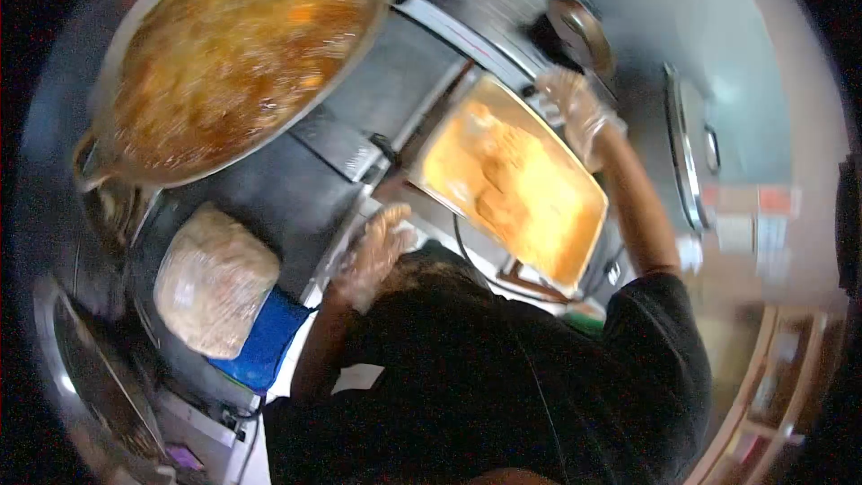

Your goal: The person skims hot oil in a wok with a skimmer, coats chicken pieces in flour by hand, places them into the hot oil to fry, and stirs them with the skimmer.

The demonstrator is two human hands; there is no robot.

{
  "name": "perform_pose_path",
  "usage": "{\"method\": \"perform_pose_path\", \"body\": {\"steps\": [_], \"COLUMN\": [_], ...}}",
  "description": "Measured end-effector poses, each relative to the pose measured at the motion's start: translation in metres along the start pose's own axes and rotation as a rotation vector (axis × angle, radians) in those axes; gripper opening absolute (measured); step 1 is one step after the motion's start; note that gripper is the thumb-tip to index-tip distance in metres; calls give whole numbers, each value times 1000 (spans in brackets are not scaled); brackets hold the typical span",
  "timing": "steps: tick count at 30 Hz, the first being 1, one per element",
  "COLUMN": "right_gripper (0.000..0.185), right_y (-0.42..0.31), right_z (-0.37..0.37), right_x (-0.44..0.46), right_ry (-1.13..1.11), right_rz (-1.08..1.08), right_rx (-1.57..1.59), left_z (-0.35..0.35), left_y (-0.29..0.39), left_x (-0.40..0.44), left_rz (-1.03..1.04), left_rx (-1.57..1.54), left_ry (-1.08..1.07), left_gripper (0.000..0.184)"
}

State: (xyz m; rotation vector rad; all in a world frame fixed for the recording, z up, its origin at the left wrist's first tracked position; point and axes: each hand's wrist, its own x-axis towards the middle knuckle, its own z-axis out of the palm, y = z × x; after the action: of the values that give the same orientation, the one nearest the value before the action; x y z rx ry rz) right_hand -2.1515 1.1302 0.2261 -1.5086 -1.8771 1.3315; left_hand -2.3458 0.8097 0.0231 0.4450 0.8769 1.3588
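Note:
My left hand (379, 250), in a clear plastic glove, hovers left of the near end of a deep metal tray (588, 216). Its fingers are loosely bent and apart, with nothing visible in them. My right hand (575, 108), gloved the same way, is raised beside the tray's far right rim; its fingers are blurred but look apart and hold nothing I can see. Yellow-orange powder (548, 207) fills the tray, with some coated lumps (494, 153) in it. At the upper left, a wide metal pan (364, 45) holds bubbling brown oil (242, 54) with orange pieces floating.
A clear plastic bag of pale contents (215, 278) rests partly on a blue cloth (265, 341) at the left. A round metal lid or pot (584, 36) stands beyond my right hand. Another round lid (684, 148) is at the right. A dark cable (467, 251) runs by the tray.

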Motion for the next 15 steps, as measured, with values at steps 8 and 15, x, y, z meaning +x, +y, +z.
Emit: {"method": "perform_pose_path", "body": {"steps": [8, 15], "right_gripper": [56, 67], "right_y": [401, 327], "right_z": [-80, -73], "right_x": [-108, -74], "right_ry": [-320, -116], "right_rz": [415, 440], "right_rx": [-309, 358], "left_z": [133, 263], "left_y": [-58, -128], "left_x": [226, 257], "left_rz": [-282, -515], "left_rx": [1183, 554], "left_ry": [-82, -87], "left_gripper": [66, 71]}}
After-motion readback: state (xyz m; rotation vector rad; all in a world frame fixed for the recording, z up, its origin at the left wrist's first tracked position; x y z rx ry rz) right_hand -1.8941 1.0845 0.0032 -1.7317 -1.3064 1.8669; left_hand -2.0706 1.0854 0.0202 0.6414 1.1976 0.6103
